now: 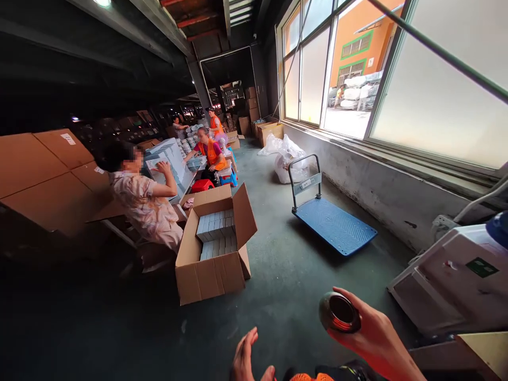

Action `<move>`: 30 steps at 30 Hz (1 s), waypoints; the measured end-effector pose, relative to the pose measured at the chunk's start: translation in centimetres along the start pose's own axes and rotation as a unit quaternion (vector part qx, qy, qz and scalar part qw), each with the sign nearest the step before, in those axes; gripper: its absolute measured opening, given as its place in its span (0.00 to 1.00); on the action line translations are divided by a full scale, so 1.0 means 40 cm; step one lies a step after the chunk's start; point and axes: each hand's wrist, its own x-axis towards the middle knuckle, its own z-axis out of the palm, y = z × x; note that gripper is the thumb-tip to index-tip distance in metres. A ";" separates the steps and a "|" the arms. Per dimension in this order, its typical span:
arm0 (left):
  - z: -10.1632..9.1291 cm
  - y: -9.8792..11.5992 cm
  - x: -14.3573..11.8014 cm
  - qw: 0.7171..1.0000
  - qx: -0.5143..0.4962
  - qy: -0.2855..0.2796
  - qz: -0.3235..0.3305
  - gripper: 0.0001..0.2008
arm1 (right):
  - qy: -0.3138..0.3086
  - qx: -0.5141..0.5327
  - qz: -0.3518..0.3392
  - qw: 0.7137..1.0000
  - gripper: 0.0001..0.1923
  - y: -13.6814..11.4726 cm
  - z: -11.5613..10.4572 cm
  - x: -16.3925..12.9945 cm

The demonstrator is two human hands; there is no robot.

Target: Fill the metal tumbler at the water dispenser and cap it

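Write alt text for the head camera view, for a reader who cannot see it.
The right hand holds a dark round cup-like object over a concrete floor, with the left hand open beside it. Ahead stand an open cardboard box of small grey boxes, a blue platform trolley, and seated co-workers packing.

No lettering is legible; labels on the cardboard boxes (47,174) blur

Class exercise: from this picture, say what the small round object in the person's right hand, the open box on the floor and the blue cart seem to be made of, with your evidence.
Round object: probably metal, dark and glossy, with a coppery sheen inside its rim.
Open box: brown corrugated cardboard, matte, with creased flaps.
Blue cart: ribbed deck that looks like moulded plastic, with a pale metal tube handle.
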 end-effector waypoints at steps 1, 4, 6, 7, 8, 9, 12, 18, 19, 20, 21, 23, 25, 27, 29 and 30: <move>0.002 0.018 0.003 1.000 -0.008 -0.023 0.005 0.30 | -0.012 -0.003 0.004 1.000 0.29 -0.003 -0.003 -0.005; 0.009 0.090 0.025 0.993 -0.018 -0.111 0.037 0.29 | -0.045 -0.004 0.020 0.999 0.31 -0.034 -0.016 -0.035; 0.019 0.137 0.057 0.986 -0.032 -0.143 0.082 0.29 | -0.062 0.019 0.029 0.997 0.34 -0.060 -0.018 -0.053; 0.029 0.158 0.078 0.982 -0.036 -0.156 0.099 0.31 | -0.068 0.035 0.035 0.996 0.36 -0.070 -0.016 -0.057; 0.042 0.177 0.100 0.979 -0.038 -0.168 0.113 0.35 | -0.074 0.054 0.037 0.995 0.37 -0.077 -0.013 -0.058; 0.057 0.194 0.121 0.977 -0.043 -0.169 0.124 0.38 | -0.074 0.067 0.038 0.994 0.38 -0.082 -0.010 -0.058; 0.102 0.232 0.166 0.969 -0.067 -0.168 0.168 0.44 | -0.068 0.079 0.042 0.994 0.40 -0.086 0.002 -0.062; 0.178 0.260 0.169 0.955 -0.081 -0.164 0.233 0.39 | -0.045 0.081 0.066 0.994 0.39 -0.079 -0.008 -0.092; 0.193 0.267 0.164 0.956 -0.082 -0.158 0.233 0.38 | -0.040 0.082 0.068 0.994 0.37 -0.077 -0.016 -0.094; 0.210 0.278 0.157 0.957 -0.085 -0.154 0.232 0.37 | -0.033 0.083 0.069 0.994 0.36 -0.074 -0.027 -0.096; 0.227 0.293 0.150 0.957 -0.091 -0.154 0.227 0.35 | -0.024 0.083 0.071 0.994 0.33 -0.070 -0.039 -0.097; 0.264 0.331 0.135 0.959 -0.106 -0.156 0.211 0.33 | -0.001 0.077 0.079 0.994 0.30 -0.057 -0.067 -0.099; 0.303 0.375 0.122 0.960 -0.121 -0.160 0.198 0.34 | 0.016 0.062 0.089 0.994 0.30 -0.031 -0.100 -0.096; 0.342 0.417 0.113 0.960 -0.127 -0.157 0.191 0.37 | 0.018 0.044 0.093 0.995 0.33 0.008 -0.131 -0.088; 0.378 0.450 0.103 0.963 -0.132 -0.152 0.177 0.38 | 0.010 0.027 0.087 0.996 0.35 0.054 -0.155 -0.079; 0.394 0.464 0.096 0.966 -0.137 -0.145 0.166 0.37 | 0.007 0.019 0.083 0.996 0.35 0.077 -0.165 -0.077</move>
